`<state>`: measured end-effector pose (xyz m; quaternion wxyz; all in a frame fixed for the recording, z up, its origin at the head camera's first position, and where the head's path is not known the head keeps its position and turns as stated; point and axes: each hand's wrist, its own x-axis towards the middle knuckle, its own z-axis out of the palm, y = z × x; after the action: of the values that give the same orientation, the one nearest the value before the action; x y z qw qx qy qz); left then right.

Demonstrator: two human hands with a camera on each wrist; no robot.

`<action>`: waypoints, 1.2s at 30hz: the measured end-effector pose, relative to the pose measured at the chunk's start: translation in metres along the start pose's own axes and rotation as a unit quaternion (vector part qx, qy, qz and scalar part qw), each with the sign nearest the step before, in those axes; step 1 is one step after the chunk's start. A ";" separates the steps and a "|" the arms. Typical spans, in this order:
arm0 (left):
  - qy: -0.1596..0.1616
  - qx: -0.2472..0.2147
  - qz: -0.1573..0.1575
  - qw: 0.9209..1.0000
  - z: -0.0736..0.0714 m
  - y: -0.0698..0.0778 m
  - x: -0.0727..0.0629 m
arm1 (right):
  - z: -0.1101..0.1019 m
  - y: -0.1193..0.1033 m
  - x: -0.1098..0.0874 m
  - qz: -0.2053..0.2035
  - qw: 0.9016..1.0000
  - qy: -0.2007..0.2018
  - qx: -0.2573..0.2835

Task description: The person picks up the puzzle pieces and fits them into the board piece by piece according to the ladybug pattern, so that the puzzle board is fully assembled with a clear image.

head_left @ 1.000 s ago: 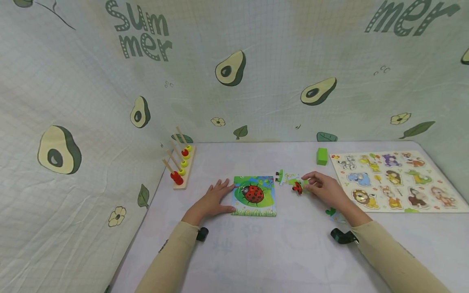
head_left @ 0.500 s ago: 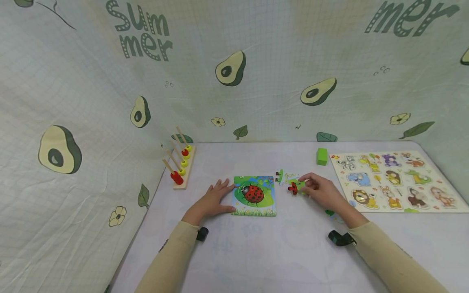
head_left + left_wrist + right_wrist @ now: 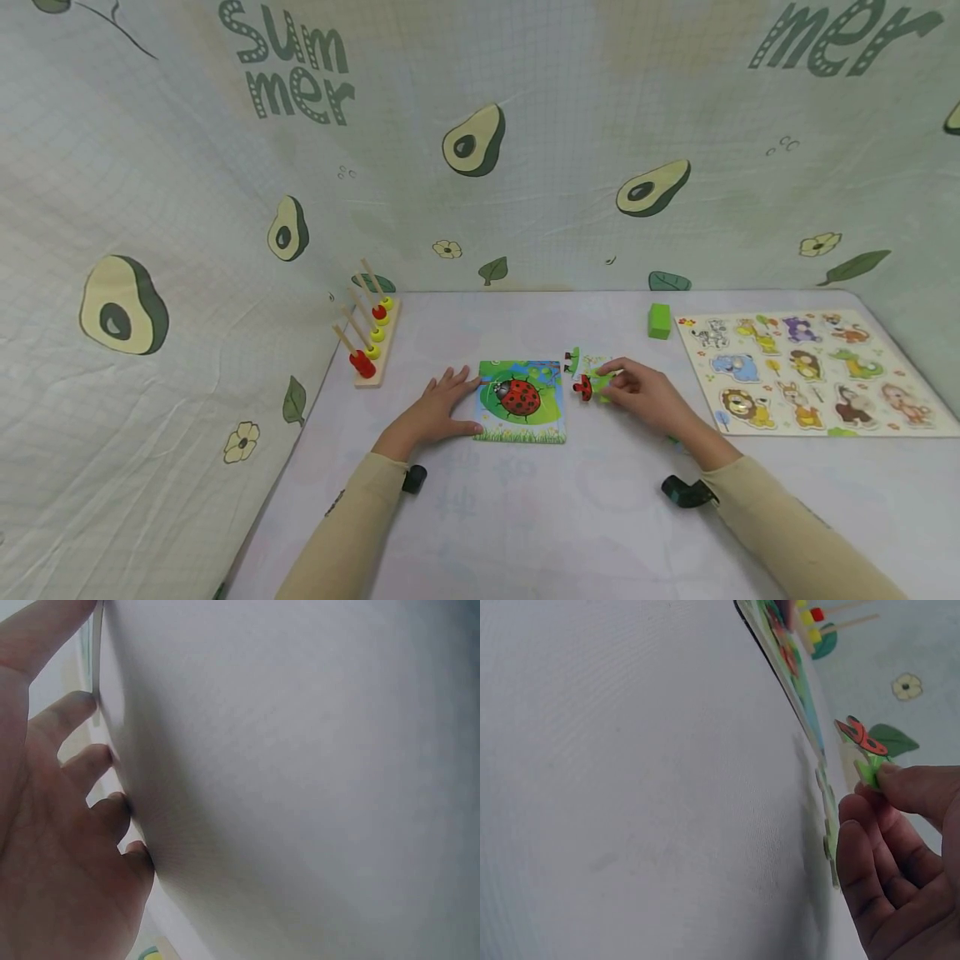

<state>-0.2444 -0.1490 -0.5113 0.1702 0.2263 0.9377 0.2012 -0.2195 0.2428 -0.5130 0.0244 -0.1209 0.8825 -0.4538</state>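
A square ladybug picture board [image 3: 525, 429] lies flat on the table. My left hand [image 3: 435, 414] rests along its left side with spread fingers, the index fingertip and thumb tip at the edge. In the left wrist view, the fingertips [image 3: 109, 754] touch the table. Right of the board, my right hand [image 3: 652, 398] pinches a red and green jigsaw piece [image 3: 864, 741] between thumb and fingers, held above the table. Just beyond it lie other jigsaw pieces, one green and white [image 3: 573, 361] and a pale one [image 3: 596, 361] partly hidden by the hand.
A wooden peg stacker [image 3: 382, 354] with red and yellow beads stands at the back left. A green block [image 3: 659, 321] sits near the back edge. At right lies an animal peg puzzle board [image 3: 772, 367]. Another piece is mostly hidden under my right wrist.
My right hand has moved left with the red and green jigsaw piece, closer to the ladybug board. My left hand stays where it was.
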 end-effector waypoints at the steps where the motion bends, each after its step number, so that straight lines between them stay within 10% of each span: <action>1: 0.000 0.000 0.000 1.000 0.000 0.000 0.000 | 0.001 -0.001 0.000 -0.002 1.000 0.000 0.003; 36: -0.006 0.006 -0.010 1.000 0.000 0.001 0.001 | 0.055 -0.027 0.022 -0.034 0.999 -0.025 0.011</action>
<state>-0.2451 -0.1475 -0.5106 0.1760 0.2194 0.9400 0.1930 -0.2276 0.1789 -0.5216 0.0323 -0.1614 0.8719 -0.4612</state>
